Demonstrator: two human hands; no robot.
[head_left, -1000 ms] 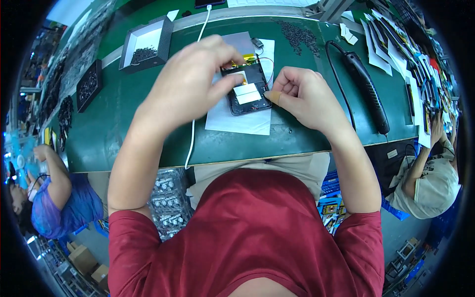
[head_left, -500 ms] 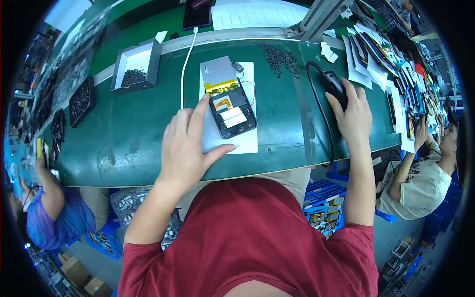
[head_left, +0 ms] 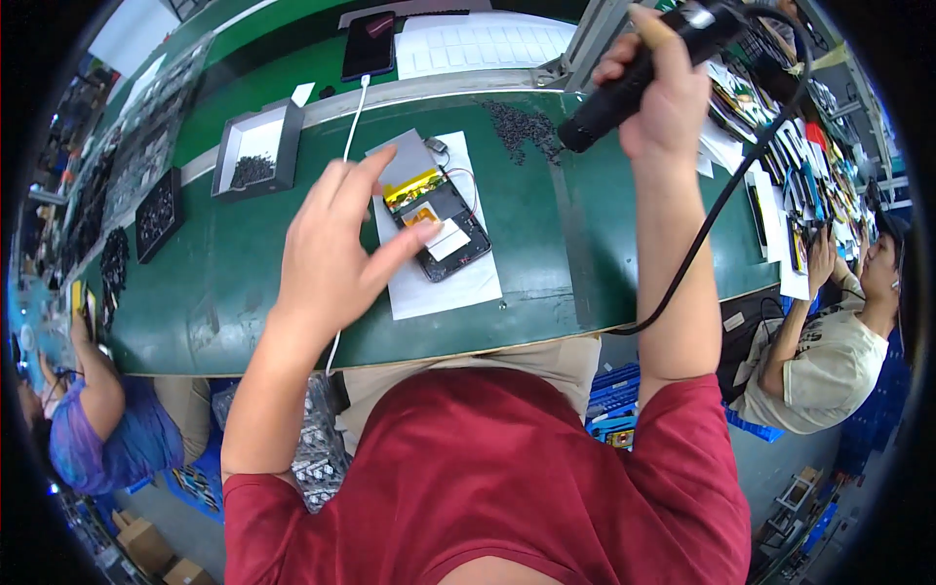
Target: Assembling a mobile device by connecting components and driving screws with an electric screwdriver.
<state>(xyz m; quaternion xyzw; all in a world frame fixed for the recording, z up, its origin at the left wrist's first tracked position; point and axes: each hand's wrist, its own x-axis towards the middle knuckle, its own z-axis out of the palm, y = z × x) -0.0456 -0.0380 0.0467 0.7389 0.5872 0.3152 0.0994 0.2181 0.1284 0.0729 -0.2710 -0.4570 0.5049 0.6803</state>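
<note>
My right hand (head_left: 668, 107) is raised above the right of the bench, wrapped round a black corded electric screwdriver (head_left: 603, 109). The tool tilts, its lower end pointing down and left. An opened black electronic device (head_left: 460, 261) lies on a white sheet (head_left: 419, 300). Its grey flat panel (head_left: 417, 154) sits at the far end, beside yellow tape and a small circuit board. A white rectangle and an orange flex cable show inside the housing. Over the device's left side hovers my left hand (head_left: 327, 244), fingers apart and holding nothing; its thumb covers part of the housing.
Small black screws (head_left: 522, 132) lie heaped beyond the device. A grey box (head_left: 286, 174) and a black tray (head_left: 158, 214) hold more small dark parts. A white cable (head_left: 353, 136) runs to a phone (head_left: 369, 47). Co-workers sit at both sides; papers (head_left: 717, 146) pile at right.
My right hand has lifted the screwdriver off the bench and brought it up and left. My left hand has moved slightly left and up, its thumb now over the device.
</note>
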